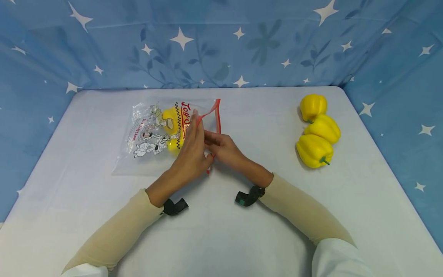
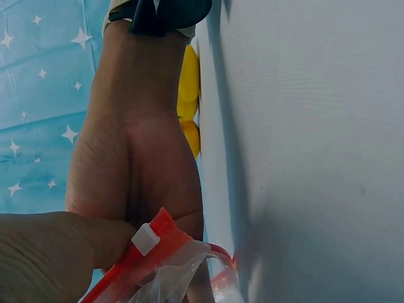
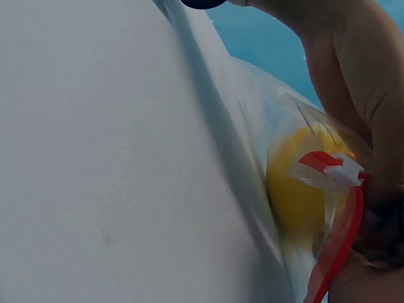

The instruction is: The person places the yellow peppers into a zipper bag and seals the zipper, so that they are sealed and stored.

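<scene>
A clear zip bag [image 1: 138, 165] with a red closure and printed cartoon figures lies at the centre left. Yellow bell peppers [image 1: 170, 117] show through its plastic. My left hand [image 1: 190, 150] holds the raised lip at the mouth, its fingers long against the bag and its thumb by the red edge. From the right, my right hand [image 1: 225, 150] reaches to the mouth; its fingertips are hidden behind the left hand. In the left wrist view a white slider [image 2: 146, 239] sits on the red strip beside the left thumb [image 2: 95, 243]. The right palm [image 2: 151, 158] faces that camera.
Three yellow bell peppers [image 1: 314, 151] stand grouped at the right of the white table [image 1: 214, 238]. A blue star-patterned curtain [image 1: 221, 54] borders the back and sides. Both wrists carry black camera mounts [image 1: 247, 197].
</scene>
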Motion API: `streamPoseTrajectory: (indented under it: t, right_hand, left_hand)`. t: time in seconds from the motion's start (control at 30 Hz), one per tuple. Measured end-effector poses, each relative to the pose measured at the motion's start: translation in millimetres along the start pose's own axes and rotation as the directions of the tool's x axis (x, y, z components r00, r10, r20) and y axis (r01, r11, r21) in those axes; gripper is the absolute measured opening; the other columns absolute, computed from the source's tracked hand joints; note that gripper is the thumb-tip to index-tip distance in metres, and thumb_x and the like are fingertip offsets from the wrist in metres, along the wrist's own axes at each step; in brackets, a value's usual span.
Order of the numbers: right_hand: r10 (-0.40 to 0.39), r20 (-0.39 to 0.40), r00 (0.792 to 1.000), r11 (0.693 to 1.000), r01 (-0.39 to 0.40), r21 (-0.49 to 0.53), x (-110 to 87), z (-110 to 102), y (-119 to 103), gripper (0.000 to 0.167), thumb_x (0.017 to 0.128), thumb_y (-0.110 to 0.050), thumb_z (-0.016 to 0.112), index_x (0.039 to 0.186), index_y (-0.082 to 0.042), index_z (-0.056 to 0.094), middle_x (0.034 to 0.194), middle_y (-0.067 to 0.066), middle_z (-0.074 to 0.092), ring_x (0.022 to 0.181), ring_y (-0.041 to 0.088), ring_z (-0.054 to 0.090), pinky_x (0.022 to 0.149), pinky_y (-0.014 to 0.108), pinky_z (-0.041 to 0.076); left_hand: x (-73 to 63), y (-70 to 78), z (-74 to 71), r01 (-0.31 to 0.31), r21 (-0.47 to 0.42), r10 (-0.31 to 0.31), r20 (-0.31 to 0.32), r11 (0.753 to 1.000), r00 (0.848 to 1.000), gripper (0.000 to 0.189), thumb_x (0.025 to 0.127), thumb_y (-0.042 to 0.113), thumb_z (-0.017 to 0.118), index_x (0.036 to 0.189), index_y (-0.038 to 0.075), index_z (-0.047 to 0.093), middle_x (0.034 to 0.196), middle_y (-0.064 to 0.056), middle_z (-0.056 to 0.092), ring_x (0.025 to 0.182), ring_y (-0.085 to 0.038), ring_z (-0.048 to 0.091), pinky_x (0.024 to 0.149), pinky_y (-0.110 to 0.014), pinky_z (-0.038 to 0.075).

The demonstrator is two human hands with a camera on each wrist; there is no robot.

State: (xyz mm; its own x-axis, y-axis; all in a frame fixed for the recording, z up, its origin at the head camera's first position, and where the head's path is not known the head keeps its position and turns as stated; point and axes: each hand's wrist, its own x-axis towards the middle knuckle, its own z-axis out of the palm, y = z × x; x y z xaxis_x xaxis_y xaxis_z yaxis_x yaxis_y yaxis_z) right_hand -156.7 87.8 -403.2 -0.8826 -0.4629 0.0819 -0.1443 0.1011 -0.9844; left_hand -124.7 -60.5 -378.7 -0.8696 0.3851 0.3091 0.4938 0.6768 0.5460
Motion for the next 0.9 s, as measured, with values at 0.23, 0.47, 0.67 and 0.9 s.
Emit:
streamPoseTrajectory:
  t: [0.23, 0.47, 0.67, 0.9]
  right_hand:
    - [0.052, 0.07, 0.996, 0.999, -0.051, -0.005, 7.7, 4.8, -0.9, 0.034, 0.094, 0.0, 0.049, 0.126, 0.004, 0.062, 0.111, 0.01, 0.067, 0.093, 0.014, 0.057, 0.081, 0.028, 0.049]
    - [0.074, 0.096, 0.993, 0.994, -0.081, 0.076, 15.3, -4.6, -1.6, 0.04, 0.097, -0.001, 0.05, 0.137, 0.004, 0.053, 0.128, 0.008, 0.062, 0.111, 0.013, 0.06, 0.094, 0.028, 0.047]
    - [0.043, 0.098, 0.994, 0.983, -0.059, 0.174, 11.9, -23.1, -4.4, 0.047, 0.095, 0.008, 0.04, 0.142, 0.007, 0.042, 0.144, 0.011, 0.049, 0.123, 0.023, 0.055, 0.099, 0.033, 0.045]
    - [0.036, 0.063, 0.997, 0.996, -0.04, 0.074, -0.2, -41.9, -15.1, 0.044, 0.098, 0.0, 0.045, 0.142, 0.0, 0.047, 0.144, 0.013, 0.049, 0.125, 0.021, 0.054, 0.102, 0.031, 0.042]
  left_hand:
    - [-0.2, -0.1, -2.5, 0.012, -0.005, -0.012, 0.01, 1.0, 1.0, 0.108, 0.076, -0.002, 0.068, 0.153, 0.001, -0.007, 0.16, -0.005, -0.02, 0.146, -0.018, -0.014, 0.117, -0.041, 0.01]
    - [-1.7, -0.6, -4.7, 0.028, -0.03, -0.028, 0.016, 0.999, 0.999, 0.109, 0.077, -0.003, 0.069, 0.154, 0.003, -0.009, 0.159, -0.004, -0.022, 0.146, -0.016, -0.011, 0.116, -0.039, 0.011]
    - [1.6, 1.7, -4.9, 0.071, -0.022, -0.07, 0.034, 0.997, 0.997, 0.113, 0.077, 0.0, 0.076, 0.155, 0.004, -0.007, 0.16, -0.004, -0.021, 0.146, -0.015, -0.008, 0.116, -0.037, 0.011]
    - [1.4, 3.5, -4.3, 0.121, -0.01, -0.12, 0.052, 0.993, 0.991, 0.116, 0.076, 0.005, 0.08, 0.155, 0.005, -0.005, 0.16, 0.0, -0.022, 0.147, -0.016, -0.006, 0.116, -0.038, 0.013]
